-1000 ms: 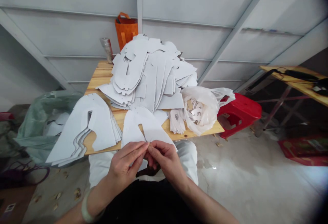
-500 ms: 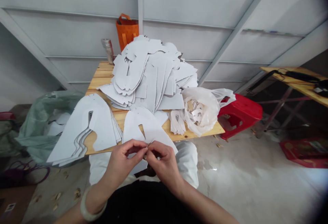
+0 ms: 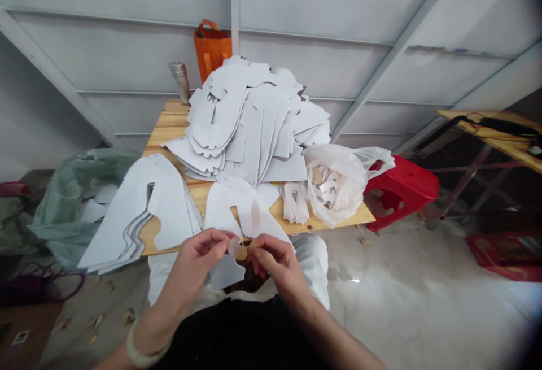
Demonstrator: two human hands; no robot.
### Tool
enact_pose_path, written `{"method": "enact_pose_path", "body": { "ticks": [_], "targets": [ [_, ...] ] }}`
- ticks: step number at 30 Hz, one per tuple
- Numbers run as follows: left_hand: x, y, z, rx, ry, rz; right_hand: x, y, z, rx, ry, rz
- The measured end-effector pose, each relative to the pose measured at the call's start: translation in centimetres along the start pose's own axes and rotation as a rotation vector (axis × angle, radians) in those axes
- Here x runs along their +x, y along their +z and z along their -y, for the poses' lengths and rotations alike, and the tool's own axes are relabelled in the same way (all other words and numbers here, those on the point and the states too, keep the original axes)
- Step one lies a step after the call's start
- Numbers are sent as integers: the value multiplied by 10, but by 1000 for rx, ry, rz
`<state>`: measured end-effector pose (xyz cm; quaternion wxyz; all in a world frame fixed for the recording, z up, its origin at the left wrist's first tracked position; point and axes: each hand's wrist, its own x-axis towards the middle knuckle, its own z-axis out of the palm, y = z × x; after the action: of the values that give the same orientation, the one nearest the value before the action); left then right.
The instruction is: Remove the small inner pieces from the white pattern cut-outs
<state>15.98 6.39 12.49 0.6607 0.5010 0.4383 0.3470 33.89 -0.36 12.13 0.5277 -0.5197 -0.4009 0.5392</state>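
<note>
My left hand [image 3: 197, 260] pinches a small whitish, filmy piece [image 3: 234, 246] between thumb and fingers. Close beside it, my right hand [image 3: 278, 262] has its fingertips closed on a small tan piece [image 3: 241, 253]. The two pieces meet or overlap between my hands; whether they are joined I cannot tell. Just beyond my fingers a white arch-shaped cut sheet [image 3: 218, 203] lies at the table's front edge, partly hidden by my hands. A stack of similar sheets [image 3: 127, 206] is fanned out to the left.
A large pile of white cut sheets [image 3: 262, 127] covers the back of the wooden table [image 3: 158, 133]. Small slotted pieces [image 3: 295, 203] lie beside a plastic bag [image 3: 334, 195] at the right. A red stool [image 3: 402, 186] and a green bag [image 3: 63, 200] flank the table.
My hands have moved slightly apart from fingertips touching. The whitish piece and the tan piece now show between them.
</note>
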Motion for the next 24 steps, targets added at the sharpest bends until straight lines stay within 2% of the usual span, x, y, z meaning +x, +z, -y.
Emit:
{"method": "enact_pose_path", "body": {
  "ticks": [3, 5, 8, 11, 17, 18, 20, 22, 24],
  "targets": [
    [-4, 5, -2, 152, 122, -15, -2, 4, 16, -260, -199, -119],
    [-7, 8, -2, 215, 195, -10, -1, 8, 22, -368, -253, -155],
    [-10, 12, 2, 275, 280, -8, 3, 11, 24, -350, -202, -129],
    [-13, 12, 5, 283, 305, 5, 6, 10, 22, -277, -148, -125],
    [-13, 6, 15, 132, 203, -25, 6, -1, 15, -33, -36, -159],
    [-11, 4, 16, 92, 167, 6, 6, -3, 15, 5, -36, -179],
    [-7, 0, 17, 36, 96, 153, 6, -8, 16, 16, -62, -195],
    [-3, -4, 14, 43, 48, 290, 5, -12, 21, -92, -137, -179],
    [1, -6, 7, 59, 70, 273, 3, -13, 28, -275, -253, -154]
  ]
}}
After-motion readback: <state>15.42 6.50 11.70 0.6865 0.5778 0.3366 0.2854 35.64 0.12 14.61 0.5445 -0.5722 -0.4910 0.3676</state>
